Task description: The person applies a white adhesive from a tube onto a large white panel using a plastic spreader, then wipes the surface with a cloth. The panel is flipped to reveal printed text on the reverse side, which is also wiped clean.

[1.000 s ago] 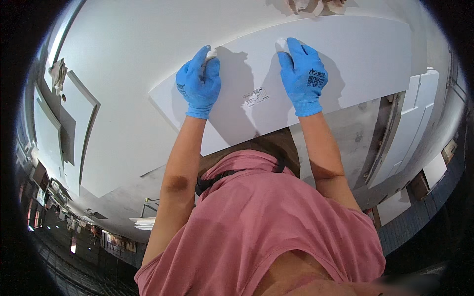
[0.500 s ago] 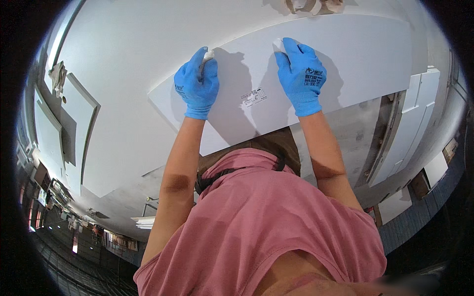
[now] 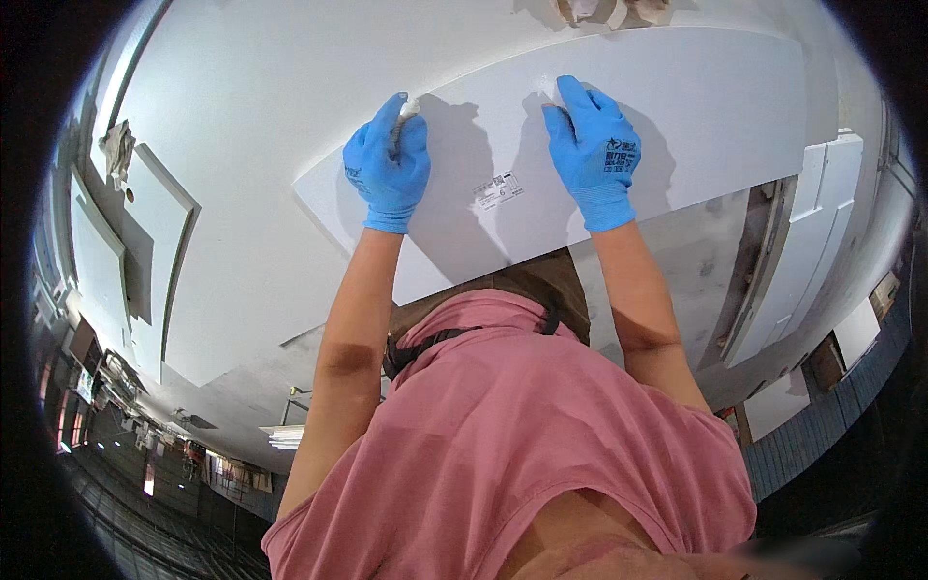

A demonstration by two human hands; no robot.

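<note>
Both of my hands wear blue gloves and are held over a long white panel that bears a small printed label. My left hand is closed near the panel's far left edge, with a small crumpled white wad between thumb and index finger. My right hand is above the panel's middle, its thumb and index finger bent around a small whitish piece. That piece blends into the panel, so its kind is unclear. The palms and some fingertips are hidden.
A larger white surface extends beyond the panel. Crumpled brownish scraps lie at the far edge. More white boards stand at the left and right. A crumpled cloth rests near the left boards.
My right hand has shifted slightly to the right and nearer, and the whitish piece at its fingertips shows less distinctly. My left hand is almost still.
</note>
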